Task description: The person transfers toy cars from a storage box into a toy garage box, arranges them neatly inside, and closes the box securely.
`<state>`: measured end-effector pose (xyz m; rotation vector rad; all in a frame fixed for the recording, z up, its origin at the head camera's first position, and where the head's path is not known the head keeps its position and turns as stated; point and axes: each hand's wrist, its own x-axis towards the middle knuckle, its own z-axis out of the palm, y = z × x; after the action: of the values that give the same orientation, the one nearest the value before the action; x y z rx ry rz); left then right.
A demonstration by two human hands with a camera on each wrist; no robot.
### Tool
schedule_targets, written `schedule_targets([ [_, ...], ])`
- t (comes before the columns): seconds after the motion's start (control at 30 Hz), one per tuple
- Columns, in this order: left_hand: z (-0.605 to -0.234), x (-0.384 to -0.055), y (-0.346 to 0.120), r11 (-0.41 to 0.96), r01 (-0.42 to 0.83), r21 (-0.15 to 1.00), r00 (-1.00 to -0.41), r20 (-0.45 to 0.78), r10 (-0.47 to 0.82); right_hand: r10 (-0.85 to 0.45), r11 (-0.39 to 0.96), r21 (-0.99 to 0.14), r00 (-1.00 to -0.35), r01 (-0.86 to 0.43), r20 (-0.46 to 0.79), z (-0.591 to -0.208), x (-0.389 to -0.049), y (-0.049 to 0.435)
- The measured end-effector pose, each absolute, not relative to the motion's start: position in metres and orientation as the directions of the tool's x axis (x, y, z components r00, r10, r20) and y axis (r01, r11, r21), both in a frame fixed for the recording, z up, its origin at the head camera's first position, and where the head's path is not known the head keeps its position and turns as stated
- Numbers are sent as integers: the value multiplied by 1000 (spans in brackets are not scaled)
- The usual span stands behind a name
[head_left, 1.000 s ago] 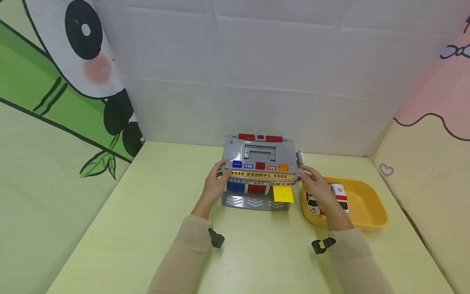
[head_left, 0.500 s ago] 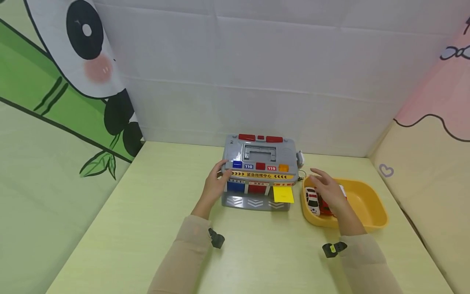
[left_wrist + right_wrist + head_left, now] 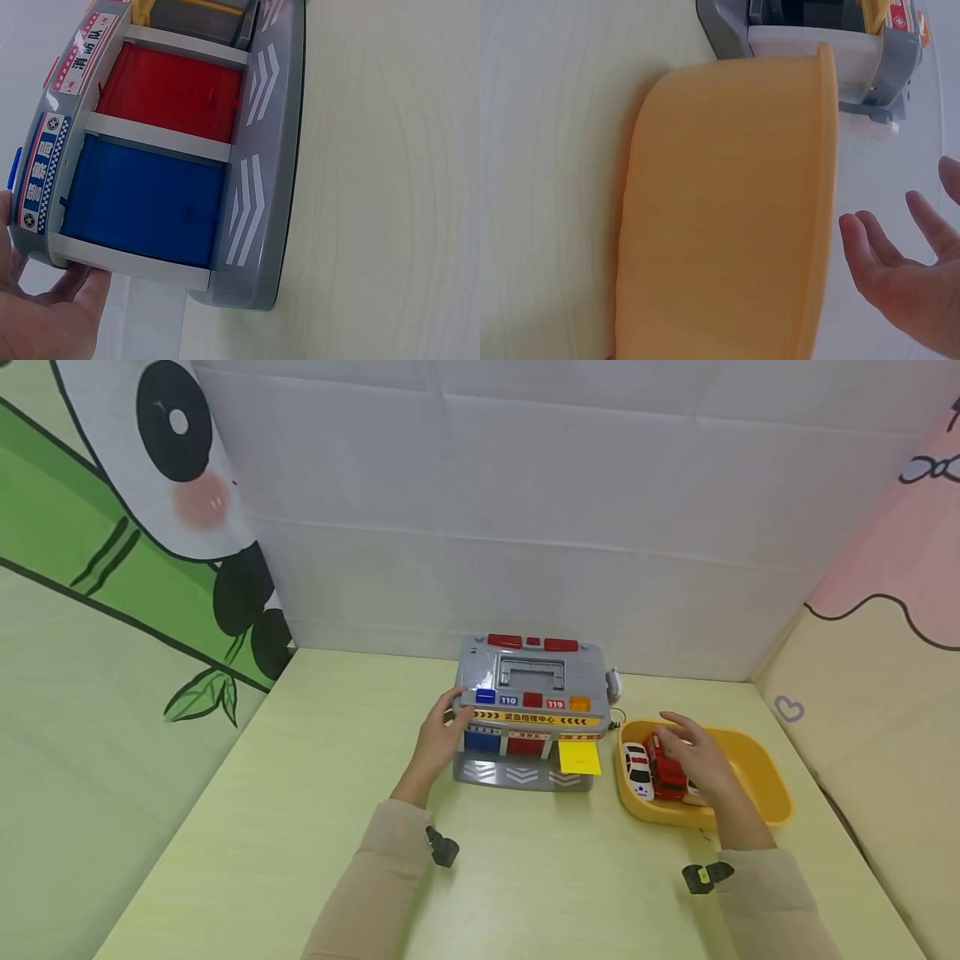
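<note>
A grey toy emergency station (image 3: 531, 719) stands near the back wall. It has a blue door (image 3: 146, 202), a red door (image 3: 172, 94) and a raised yellow door (image 3: 579, 757). My left hand (image 3: 437, 737) holds the station's left end, thumb at the front edge of the roof. Over the yellow tray (image 3: 753, 785), my right hand (image 3: 703, 762) hovers with loosely spread fingers and nothing in them. Below it lie a white toy police car (image 3: 638, 770) and a red toy fire truck (image 3: 664, 772). Another white toy vehicle is mostly hidden by this hand.
The tray stands just right of the station, its side wall (image 3: 727, 210) large in the right wrist view. A grey handle piece (image 3: 613, 685) with a dark coiled cord (image 3: 617, 719) sits at the station's right side. White cloth (image 3: 525, 527) hangs behind the table.
My right hand has moved away from the station's right side, rightward and toward me over the tray, uncovering the police car and fire truck. The left hand and the station stay in place.
</note>
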<state>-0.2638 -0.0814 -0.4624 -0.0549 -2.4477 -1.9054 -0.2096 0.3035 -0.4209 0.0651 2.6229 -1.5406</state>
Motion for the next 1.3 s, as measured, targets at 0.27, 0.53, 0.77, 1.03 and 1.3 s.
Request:
schedule_targets([
  [0.27, -463, -263, -82, 243, 55, 968, -998, 56, 5, -4, 542, -838, -997, 66, -81, -425, -207, 319],
  [0.53, -462, -264, -81, 247, 44, 968, -999, 45, 3, 23, 562, -823, -997, 79, -80, -430, -207, 337],
  [0.77, -462, -263, -80, 238, 49, 970, -999, 51, -1, 32, 598, -795, -995, 97, -97, -431, -205, 350],
  [1.03, -461, -263, -80, 241, 46, 969, -999, 48, 1, 21, 625, -777, -996, 81, -87, -437, -205, 360],
  [1.3, -460, -262, -80, 238, 46, 970, -999, 49, -5, -5, 657, -750, -995, 75, -104, -443, -208, 371],
])
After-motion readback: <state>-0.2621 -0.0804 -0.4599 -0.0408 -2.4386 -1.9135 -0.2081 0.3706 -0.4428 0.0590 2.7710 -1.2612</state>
